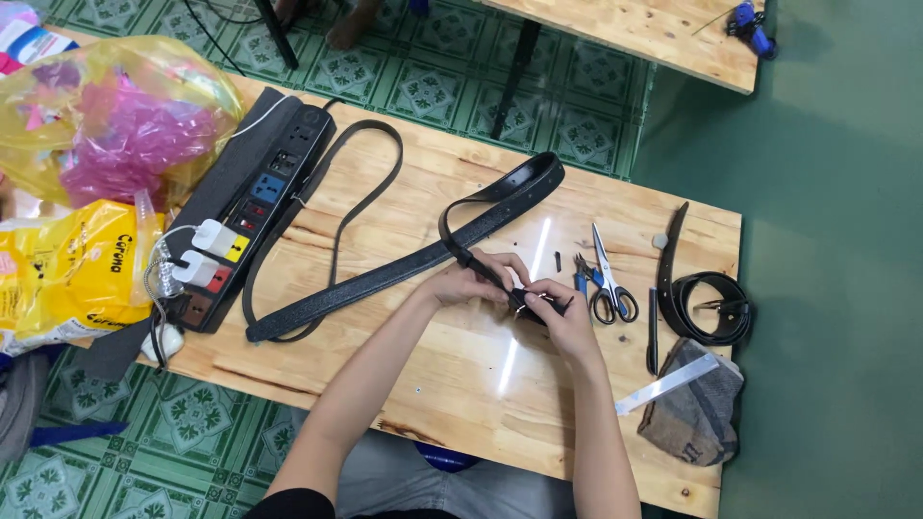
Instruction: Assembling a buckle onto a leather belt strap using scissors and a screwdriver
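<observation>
A long black leather belt [385, 274] lies across the wooden table [452, 375], its far end folded back in a loop. My left hand [473, 279] pinches the belt's end near the table's middle. My right hand [562, 315] grips the small dark buckle [524, 300] at that same end. Both hands touch each other over the buckle, which they partly hide.
Scissors [609, 284] and blue-handled pliers [582, 274] lie right of my hands. A second coiled black belt [707, 308], a pen [652, 332], a grey cloth [697, 408] and a white strip sit at the right edge. A black power strip [252, 216] with chargers and plastic bags [115, 115] are on the left.
</observation>
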